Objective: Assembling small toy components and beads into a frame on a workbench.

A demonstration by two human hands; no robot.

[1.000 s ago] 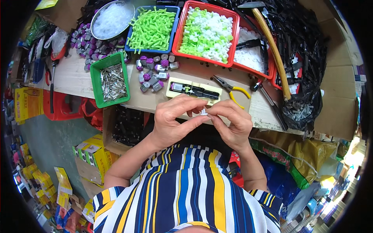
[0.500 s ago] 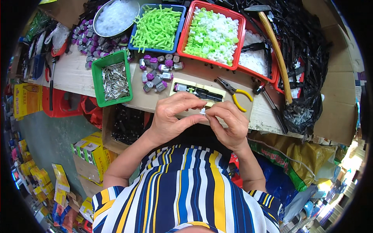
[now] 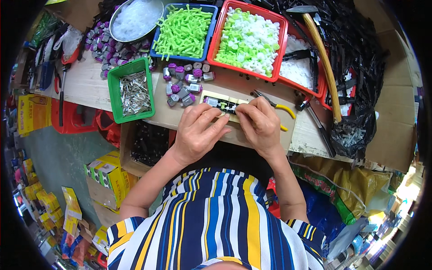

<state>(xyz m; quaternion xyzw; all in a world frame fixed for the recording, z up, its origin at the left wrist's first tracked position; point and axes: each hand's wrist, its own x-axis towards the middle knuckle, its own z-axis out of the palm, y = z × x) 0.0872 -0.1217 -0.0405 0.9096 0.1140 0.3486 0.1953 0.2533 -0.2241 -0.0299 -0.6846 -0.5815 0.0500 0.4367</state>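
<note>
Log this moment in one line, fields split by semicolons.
left hand: at cream holder; right hand: over holder's right part; black assembly: in holder; pliers: partly behind right hand

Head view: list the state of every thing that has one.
Holder: loaded with a black part, partly hidden
Left hand: fingers bent, at holder
Right hand: fingers bent, over holder
Pliers: lying, partly hidden
Hammer: lying, handle toward the person
Green bin: holding metal pins
Blue bin: heaped
Red bin: heaped
Motors: loose beside green bin
</note>
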